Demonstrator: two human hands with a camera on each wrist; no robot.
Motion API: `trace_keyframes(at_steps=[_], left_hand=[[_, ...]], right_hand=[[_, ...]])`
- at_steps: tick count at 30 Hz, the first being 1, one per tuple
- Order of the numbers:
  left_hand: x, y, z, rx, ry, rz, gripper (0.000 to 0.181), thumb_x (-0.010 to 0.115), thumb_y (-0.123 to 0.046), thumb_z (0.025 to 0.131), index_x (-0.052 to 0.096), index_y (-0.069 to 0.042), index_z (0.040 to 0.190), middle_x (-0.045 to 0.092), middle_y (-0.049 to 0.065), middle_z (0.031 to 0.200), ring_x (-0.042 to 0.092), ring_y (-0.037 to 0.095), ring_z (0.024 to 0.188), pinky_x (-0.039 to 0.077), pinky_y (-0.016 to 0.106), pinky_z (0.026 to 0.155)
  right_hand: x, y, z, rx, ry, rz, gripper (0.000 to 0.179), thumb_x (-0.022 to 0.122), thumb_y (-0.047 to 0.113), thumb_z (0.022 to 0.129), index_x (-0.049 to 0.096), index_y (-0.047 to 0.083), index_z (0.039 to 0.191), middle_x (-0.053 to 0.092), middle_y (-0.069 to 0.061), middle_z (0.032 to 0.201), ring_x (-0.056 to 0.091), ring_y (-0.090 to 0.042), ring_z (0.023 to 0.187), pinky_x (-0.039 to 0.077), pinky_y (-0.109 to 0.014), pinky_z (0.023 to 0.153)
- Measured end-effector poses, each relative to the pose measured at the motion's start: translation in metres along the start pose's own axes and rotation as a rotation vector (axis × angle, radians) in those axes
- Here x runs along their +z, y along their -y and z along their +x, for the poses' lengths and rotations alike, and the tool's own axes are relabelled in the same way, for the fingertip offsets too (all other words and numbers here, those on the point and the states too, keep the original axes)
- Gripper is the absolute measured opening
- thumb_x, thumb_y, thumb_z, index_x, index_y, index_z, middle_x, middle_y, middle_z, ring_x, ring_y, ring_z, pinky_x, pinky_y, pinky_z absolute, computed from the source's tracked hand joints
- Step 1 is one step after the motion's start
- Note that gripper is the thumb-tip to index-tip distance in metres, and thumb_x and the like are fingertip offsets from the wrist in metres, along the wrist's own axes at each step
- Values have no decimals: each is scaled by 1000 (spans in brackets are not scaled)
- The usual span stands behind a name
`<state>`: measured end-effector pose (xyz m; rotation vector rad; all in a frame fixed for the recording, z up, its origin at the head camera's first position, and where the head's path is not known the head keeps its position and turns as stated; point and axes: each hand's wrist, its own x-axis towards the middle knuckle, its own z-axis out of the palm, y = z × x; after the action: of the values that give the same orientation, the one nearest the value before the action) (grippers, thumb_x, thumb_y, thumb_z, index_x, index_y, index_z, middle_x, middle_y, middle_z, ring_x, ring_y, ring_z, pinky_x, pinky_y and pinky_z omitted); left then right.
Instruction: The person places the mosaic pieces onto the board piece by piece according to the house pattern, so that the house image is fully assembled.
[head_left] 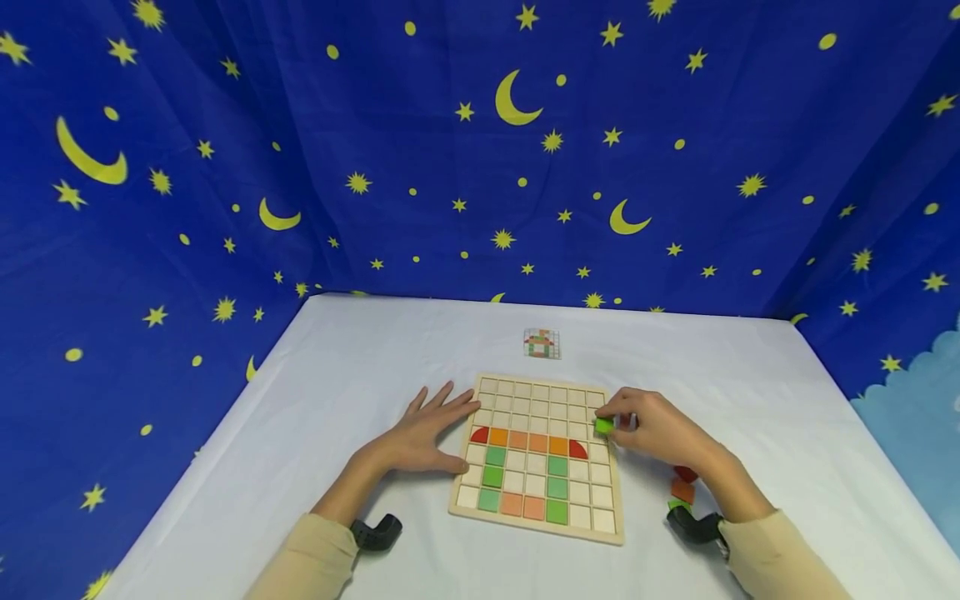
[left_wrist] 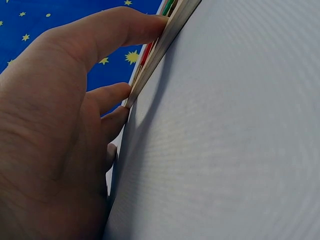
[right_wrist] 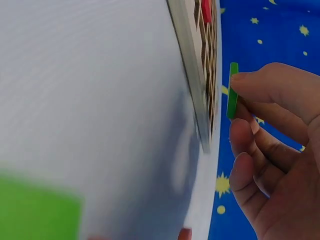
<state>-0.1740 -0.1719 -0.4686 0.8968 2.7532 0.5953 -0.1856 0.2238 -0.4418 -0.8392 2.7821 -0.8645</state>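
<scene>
Head: my left hand [head_left: 423, 433], fingers spread, touches the board [head_left: 536, 462]; my right hand [head_left: 656, 425] pinches a green tile [head_left: 604, 426]. Left wrist: I see contact at the board's edge. Right wrist: tile edge-on in the pinch, long axis running up the view

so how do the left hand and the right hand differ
The left hand spreads its fingers, while the right hand curls its fingers. The left hand touches the left edge of the wooden board; the right hand pinches a green tile near the right edge. Both emerge from beige sleeves.
</scene>
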Motion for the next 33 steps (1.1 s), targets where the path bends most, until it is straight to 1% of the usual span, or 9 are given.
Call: trace_keyframes(at_steps=[9, 16, 20, 25, 33], left_hand=[[-1, 0, -1, -5, 0, 2, 95, 68, -63, 74, 29, -27, 153, 16, -7, 159, 0, 25, 145, -4, 52, 113], [0, 1, 0, -5, -3, -1, 95, 68, -63, 74, 30, -27, 152, 16, -8, 159, 0, 25, 146, -4, 51, 113], [0, 0, 0, 2, -6, -4, 94, 68, -63, 74, 30, -27, 152, 17, -6, 159, 1, 26, 145, -4, 52, 113], [1, 0, 0, 1, -5, -5, 95, 68, -64, 74, 30, -27, 152, 17, -7, 159, 0, 25, 145, -5, 51, 113], [2, 1, 0, -11, -3, -13, 95, 68, -63, 73, 30, -29, 152, 16, -10, 159, 0, 23, 146, -6, 49, 113]], right_hand=[[7, 12, 18, -85, 31, -1, 31, 74, 16, 82, 72, 12, 113, 63, 8, 100, 56, -12, 77, 48, -25, 64], [11, 21, 28, -125, 33, 10, 30, 74, 14, 83, 72, 9, 113, 63, 6, 97, 55, -12, 74, 47, -25, 62], [13, 22, 34, -135, 25, 42, 31, 73, 13, 83, 72, 9, 114, 63, 6, 99, 55, -13, 74, 48, -26, 63], [18, 25, 41, -142, 17, 70, 31, 72, 12, 82, 72, 10, 114, 63, 7, 98, 55, -11, 73, 49, -26, 62], [25, 32, 52, -174, 46, 113, 31, 72, 13, 85, 71, 9, 115, 64, 6, 99, 56, -8, 75, 51, -26, 64]])
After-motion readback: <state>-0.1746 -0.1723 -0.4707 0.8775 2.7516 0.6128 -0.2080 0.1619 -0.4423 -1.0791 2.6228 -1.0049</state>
